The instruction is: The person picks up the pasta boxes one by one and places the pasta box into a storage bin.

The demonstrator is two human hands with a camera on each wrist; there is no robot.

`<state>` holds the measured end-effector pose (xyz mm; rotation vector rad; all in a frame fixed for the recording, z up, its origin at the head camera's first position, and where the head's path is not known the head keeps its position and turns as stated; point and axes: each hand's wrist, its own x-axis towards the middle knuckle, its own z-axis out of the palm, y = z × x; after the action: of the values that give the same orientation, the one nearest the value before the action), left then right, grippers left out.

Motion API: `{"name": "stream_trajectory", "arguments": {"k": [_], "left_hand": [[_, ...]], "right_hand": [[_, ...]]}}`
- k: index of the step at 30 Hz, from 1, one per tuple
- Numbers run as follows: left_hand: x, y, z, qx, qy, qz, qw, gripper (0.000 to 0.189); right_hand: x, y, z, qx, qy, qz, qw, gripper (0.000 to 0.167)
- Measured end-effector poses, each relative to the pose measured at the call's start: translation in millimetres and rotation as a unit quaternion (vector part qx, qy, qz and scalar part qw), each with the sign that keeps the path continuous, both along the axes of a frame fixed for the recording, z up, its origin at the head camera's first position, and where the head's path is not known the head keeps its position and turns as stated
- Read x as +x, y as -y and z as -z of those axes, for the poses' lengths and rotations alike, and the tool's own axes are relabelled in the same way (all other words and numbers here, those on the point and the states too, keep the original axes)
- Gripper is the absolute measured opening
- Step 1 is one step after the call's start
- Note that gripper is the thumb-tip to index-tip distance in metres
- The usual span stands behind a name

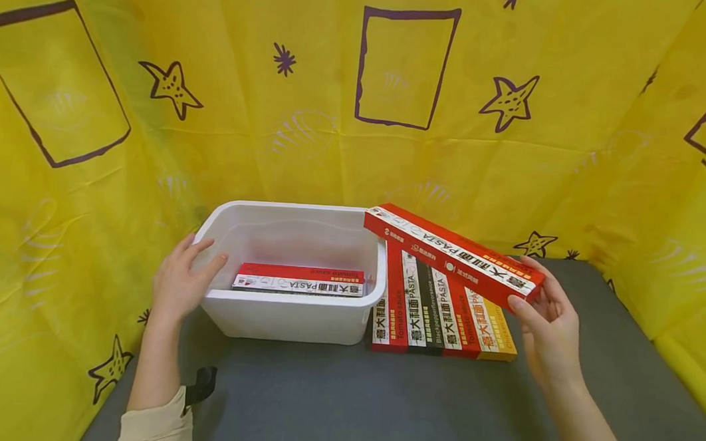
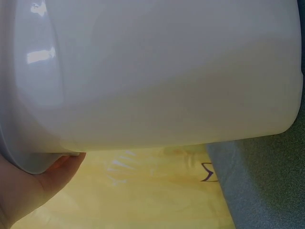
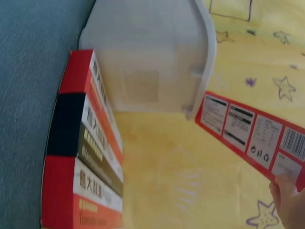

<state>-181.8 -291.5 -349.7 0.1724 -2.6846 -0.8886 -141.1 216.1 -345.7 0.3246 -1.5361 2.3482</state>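
A white plastic tub stands on the dark table. At its left rim, my left hand grips the edge, with fingertips tucked under the lip in the left wrist view. My right hand pinches the right end of a red pasta box between thumb and fingers. The box slants up to the left, its far end overlapping the tub's right rim in the head view. Inside the tub lies a red and white pasta box, with a dark strip along its near edge.
Right of the tub, several pasta boxes in red, black and orange lie side by side, partly under the held box. A yellow curtain with drawn starfish hangs behind and at both sides. Dark table surface extends in front.
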Motion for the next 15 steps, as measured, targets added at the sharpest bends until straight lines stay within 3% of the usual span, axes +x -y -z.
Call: {"name": "stream_trajectory", "arguments": {"k": [15], "left_hand": [[1.0,-0.4,-0.5,0.013,-0.003,-0.001,0.9999,0.062]], "right_hand": [[-10.5,34,-2.1,0.052,-0.019,-0.102,0.9932,0.058]]}}
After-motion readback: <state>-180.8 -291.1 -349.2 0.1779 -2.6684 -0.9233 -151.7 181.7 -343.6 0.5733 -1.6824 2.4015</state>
